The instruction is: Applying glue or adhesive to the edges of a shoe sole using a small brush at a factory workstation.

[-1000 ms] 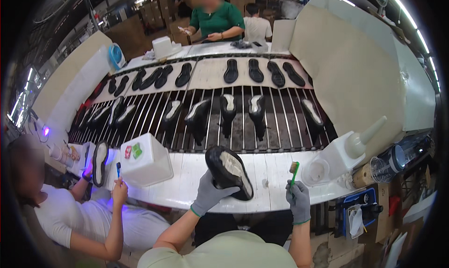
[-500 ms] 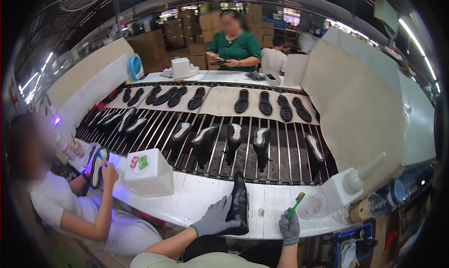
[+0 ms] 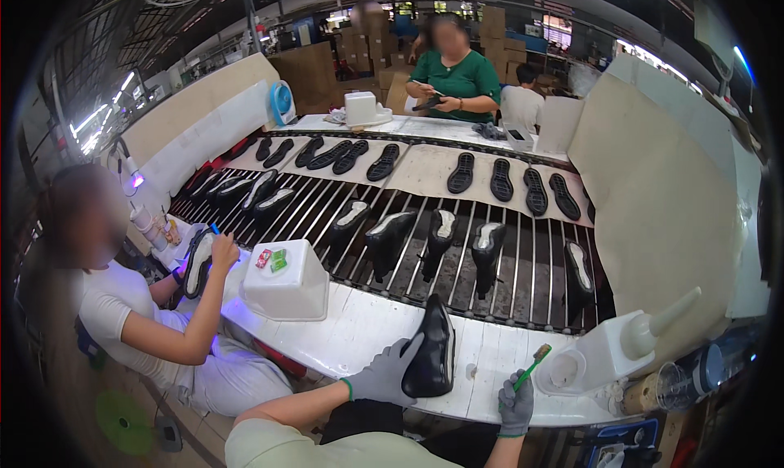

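Black shoe (image 3: 433,349) stands on the white bench (image 3: 359,329), gripped by your gloved left hand (image 3: 384,376); your right hand (image 3: 516,403) clasps a green brush (image 3: 531,368).

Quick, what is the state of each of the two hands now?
Left hand: closed around the black shoe, which stands on the white table.
Right hand: closed, holding a green brush.

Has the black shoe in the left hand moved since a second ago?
Yes. The black shoe has come down from a raised, sole-up hold onto the white table, gripped by the left hand.
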Demonstrator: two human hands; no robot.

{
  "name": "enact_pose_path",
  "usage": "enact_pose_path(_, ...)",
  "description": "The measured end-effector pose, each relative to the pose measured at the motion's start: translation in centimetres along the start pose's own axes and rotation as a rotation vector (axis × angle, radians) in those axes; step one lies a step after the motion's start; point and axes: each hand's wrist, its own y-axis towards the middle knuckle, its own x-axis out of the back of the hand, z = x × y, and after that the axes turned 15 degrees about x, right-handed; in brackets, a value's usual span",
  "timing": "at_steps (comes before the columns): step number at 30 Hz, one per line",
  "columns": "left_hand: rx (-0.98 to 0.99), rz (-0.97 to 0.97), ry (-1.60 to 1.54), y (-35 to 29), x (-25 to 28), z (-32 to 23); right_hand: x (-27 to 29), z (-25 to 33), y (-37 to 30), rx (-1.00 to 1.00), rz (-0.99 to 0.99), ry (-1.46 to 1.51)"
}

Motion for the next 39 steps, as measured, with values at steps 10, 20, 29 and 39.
enact_pose_path(10,-0.064,0.54,-0.955,0.7,3.7,-3.4,0.0,-0.6,0.5,0.024,0.027,0.054)
enact_pose_path(20,0.058,0.762,-1.427,7.9,3.3,-7.9,0.1,0.1,0.3,0.08,0.06,0.128)
enact_pose_path(29,-0.193,0.033,-1.182,30.4,-5.7,-15.6,-0.1,0.7,-0.1,0.071,-0.027,0.069)
enact_pose_path(39,0.111,-0.343,-0.379,34.2,-13.6,-13.9,-0.9,-0.4,-0.2,0.083,0.061,-0.061)
